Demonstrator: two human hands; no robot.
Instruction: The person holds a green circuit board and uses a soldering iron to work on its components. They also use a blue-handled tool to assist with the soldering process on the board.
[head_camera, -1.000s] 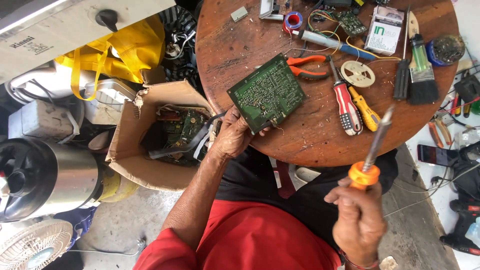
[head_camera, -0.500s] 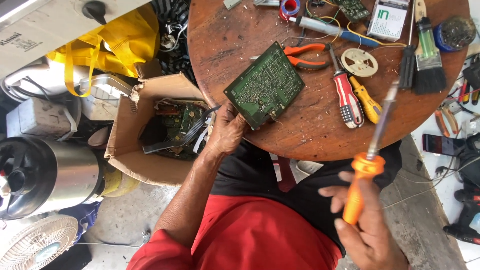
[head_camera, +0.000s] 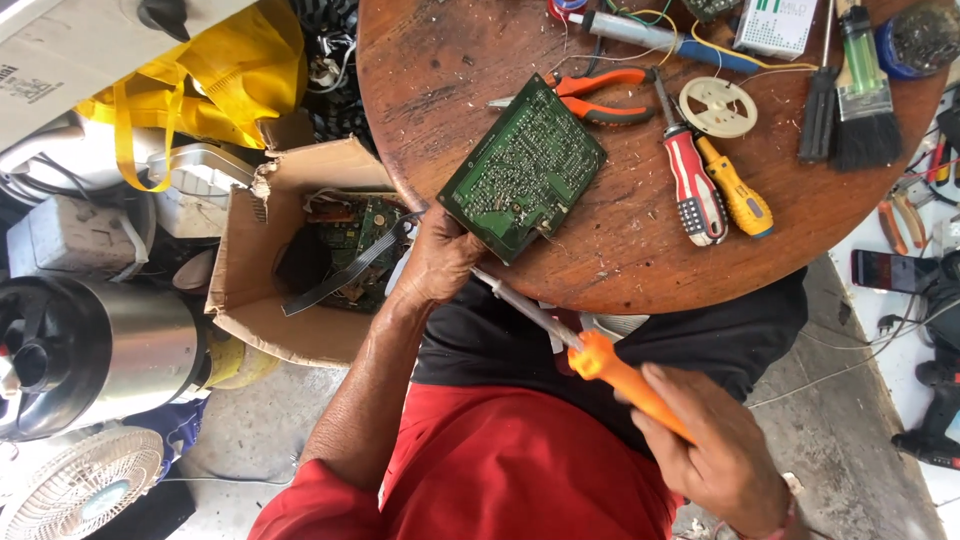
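Left of the board (head_camera: 522, 178) sits a cardboard box (head_camera: 245, 290) of scrap electronics. The left hand (head_camera: 438, 262) pinches the board's near corner, holding it solder-side up at the table (head_camera: 620, 250) edge. Right of the board, below it, the right hand (head_camera: 715, 455) is closed round the iron (head_camera: 600, 362) — tip near the held corner. Judging by this, soldering is being set up; the tip needs steady guiding onto one joint.

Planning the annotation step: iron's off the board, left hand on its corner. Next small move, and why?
Probably bring the soldering iron tip up onto the circuit board. The right hand holds its orange handle, tip just below the board's near edge, not touching; the left hand steadies the board's corner.
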